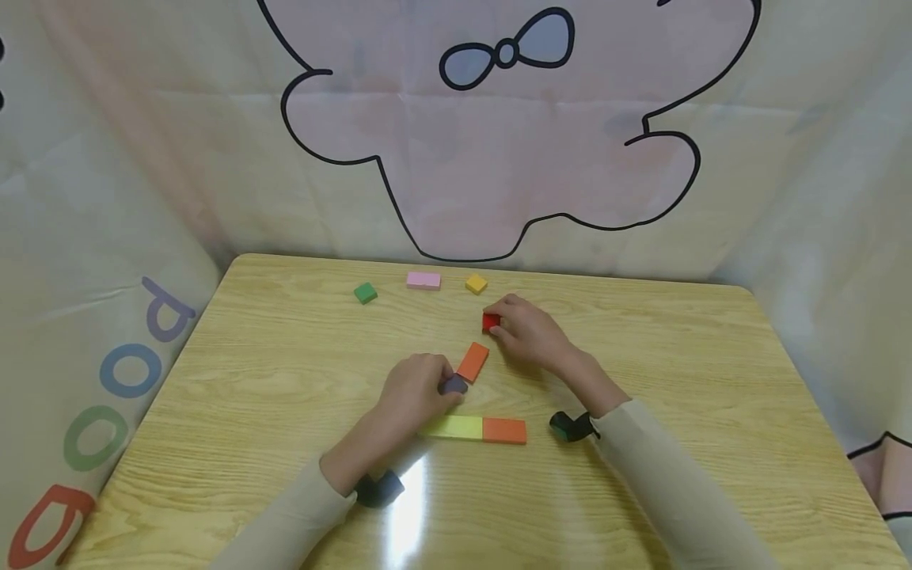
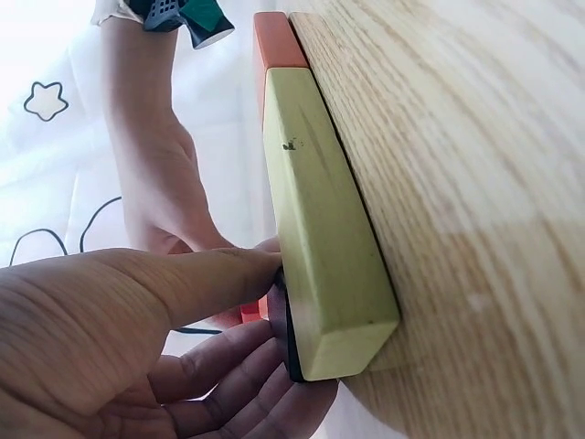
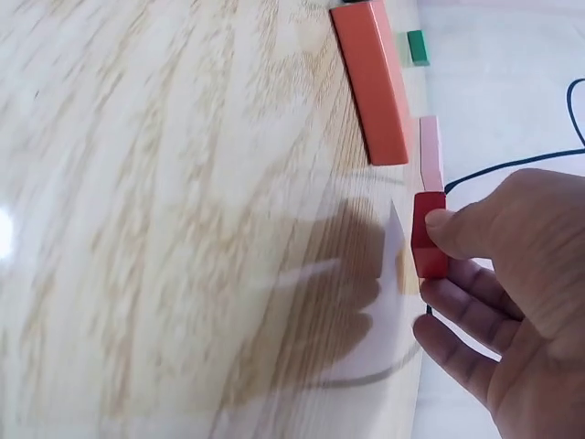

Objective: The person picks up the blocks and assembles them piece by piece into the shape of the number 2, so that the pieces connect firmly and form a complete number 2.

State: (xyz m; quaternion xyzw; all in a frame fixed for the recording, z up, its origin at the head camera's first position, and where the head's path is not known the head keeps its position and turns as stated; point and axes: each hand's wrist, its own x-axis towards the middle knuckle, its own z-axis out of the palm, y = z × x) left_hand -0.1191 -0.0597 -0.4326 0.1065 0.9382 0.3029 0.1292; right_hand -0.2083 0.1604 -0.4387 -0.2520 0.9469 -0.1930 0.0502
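My left hand (image 1: pixel 416 389) pinches a dark grey-purple block (image 1: pixel 454 385) between thumb and fingers, just behind a long yellow-green block (image 1: pixel 456 428). An orange block (image 1: pixel 504 431) lies end to end with the yellow-green one, on its right. Farther back, my right hand (image 1: pixel 530 332) holds a small red block (image 1: pixel 491 321) by thumb and fingertips; the right wrist view shows the red block (image 3: pixel 430 236) from the side. Between the hands a second orange block (image 1: pixel 473 362) lies at a slant, its near end close to the dark block. The left fingers partly hide the dark block.
Along the back of the wooden table (image 1: pixel 677 356) lie a green block (image 1: pixel 366 293), a pink block (image 1: pixel 423 281) and a yellow block (image 1: pixel 476 283). A printed cloth (image 1: pixel 570 174) hangs behind the table's far edge. Dark wrist cameras sit under both forearms.
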